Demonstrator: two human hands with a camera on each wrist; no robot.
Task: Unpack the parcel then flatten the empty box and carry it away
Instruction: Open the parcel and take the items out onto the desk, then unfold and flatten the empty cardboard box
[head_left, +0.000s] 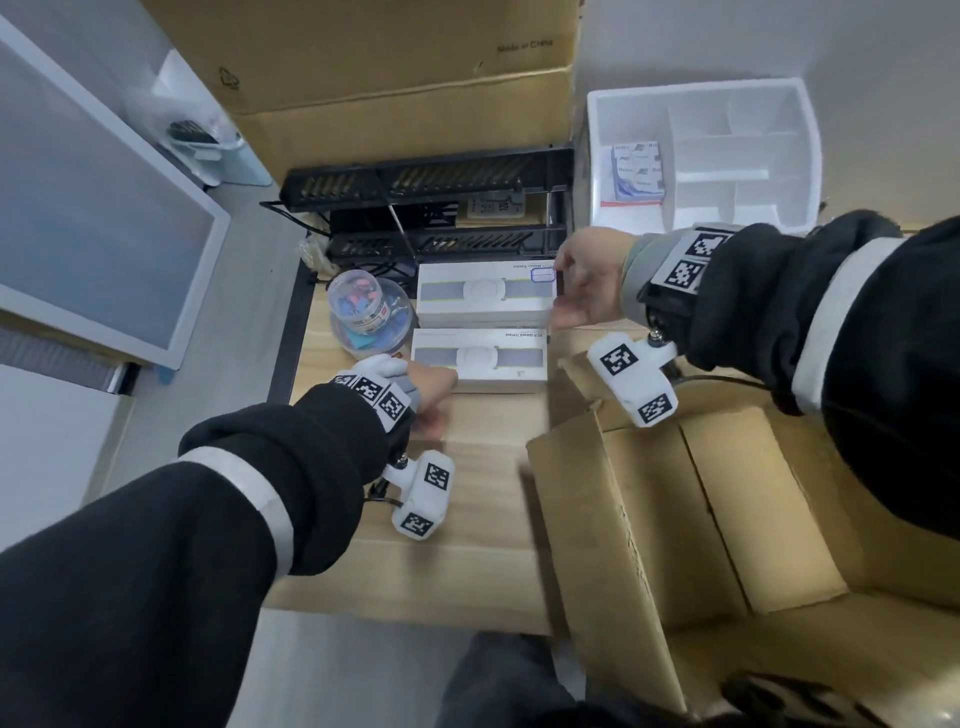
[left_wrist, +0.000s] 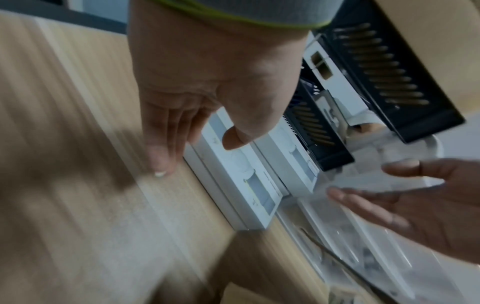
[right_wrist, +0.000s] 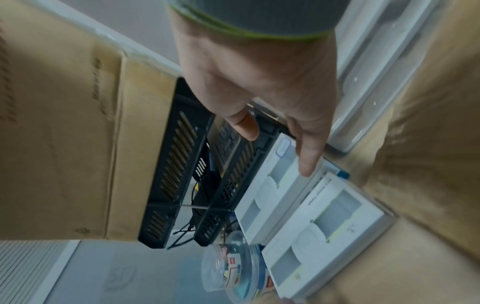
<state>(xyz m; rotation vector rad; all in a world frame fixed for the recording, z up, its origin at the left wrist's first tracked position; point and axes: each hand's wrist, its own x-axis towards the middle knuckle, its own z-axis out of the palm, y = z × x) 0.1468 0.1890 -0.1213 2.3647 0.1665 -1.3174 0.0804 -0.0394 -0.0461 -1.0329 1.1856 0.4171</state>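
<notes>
Two white product boxes lie side by side on the wooden desk (head_left: 415, 551): a far one (head_left: 485, 296) (left_wrist: 293, 160) (right_wrist: 270, 185) and a near one (head_left: 480, 358) (left_wrist: 241, 185) (right_wrist: 324, 226). My left hand (head_left: 434, 389) (left_wrist: 193, 153) is at the near box's left end, fingers straight down beside it and thumb over its top. My right hand (head_left: 571, 296) (right_wrist: 278, 148) hovers open at the far box's right end, one fingertip just above it. The brown cardboard parcel (head_left: 727, 519) stands at the right with its flaps spread; its inside is hidden.
A black wire rack (head_left: 426, 182) stands just behind the white boxes. A clear tub of coloured clips (head_left: 369, 306) sits to their left. A white foam tray (head_left: 701, 150) is at the back right, a large cardboard carton (head_left: 389, 62) at the back.
</notes>
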